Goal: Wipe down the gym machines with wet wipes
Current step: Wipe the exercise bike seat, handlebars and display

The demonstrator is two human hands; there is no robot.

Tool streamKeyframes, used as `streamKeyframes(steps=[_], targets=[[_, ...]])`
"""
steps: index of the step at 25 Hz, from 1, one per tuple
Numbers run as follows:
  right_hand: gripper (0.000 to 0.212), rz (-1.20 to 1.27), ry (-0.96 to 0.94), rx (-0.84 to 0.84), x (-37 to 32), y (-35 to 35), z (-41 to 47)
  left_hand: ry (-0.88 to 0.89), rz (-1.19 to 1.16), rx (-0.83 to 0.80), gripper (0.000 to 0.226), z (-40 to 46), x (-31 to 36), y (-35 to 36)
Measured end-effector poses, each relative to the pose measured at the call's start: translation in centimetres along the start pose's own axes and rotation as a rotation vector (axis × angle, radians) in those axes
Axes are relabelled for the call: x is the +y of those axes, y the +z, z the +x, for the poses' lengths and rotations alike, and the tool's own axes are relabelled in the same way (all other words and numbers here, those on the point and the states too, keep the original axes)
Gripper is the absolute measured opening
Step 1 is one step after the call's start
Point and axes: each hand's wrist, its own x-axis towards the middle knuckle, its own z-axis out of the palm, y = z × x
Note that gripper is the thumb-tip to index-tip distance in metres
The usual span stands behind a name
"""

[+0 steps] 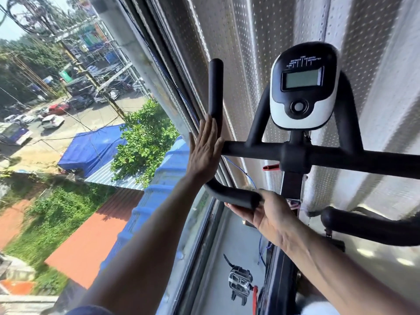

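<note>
Both hands meet black handlebars (250, 148) at frame centre. Left hand (204, 151) presses flat, fingers straight. Right hand (270, 214) grips the lower bar (229, 194), wipe (250, 187) barely visible.

A large glass window (95, 155) fills the nine o'clock side, its dark metal frame (200, 226) running diagonally from twelve o'clock down to six. Through it, at ten o'clock, a street (95, 114) holds a red car (58, 108) and white cars (53, 121). A leafy green tree (145, 142) stands near centre, beside a blue tarpaulin roof (91, 148). An orange-red corrugated roof (95, 237) lies at seven o'clock. A white perforated curtain (250, 53) hangs from twelve to three o'clock.
</note>
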Motion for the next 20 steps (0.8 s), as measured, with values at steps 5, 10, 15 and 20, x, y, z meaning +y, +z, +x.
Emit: streamKeyframes(steps=[5,10,15,20], targets=[[0.03,-0.362,-0.432,0.063,1.0,-0.9,-1.9,-0.046,-0.086,0.05,0.07,-3.4,-0.3,0.6],[0.033,-1.315,-1.272,-0.091,0.6,-4.5,-4.1,-0.042,-0.09,0.09,0.068,-4.8,-0.3,1.4],[0.037,-2.052,-1.32,0.169,-3.8,-3.9,-3.0,-0.054,-0.138,0.099,0.066,-6.3,0.2,1.7],[0.033,-2.424,-1.353,-0.029,-4.6,-5.3,-6.0,-0.035,-0.111,0.094,0.071,-6.9,-0.1,1.9]])
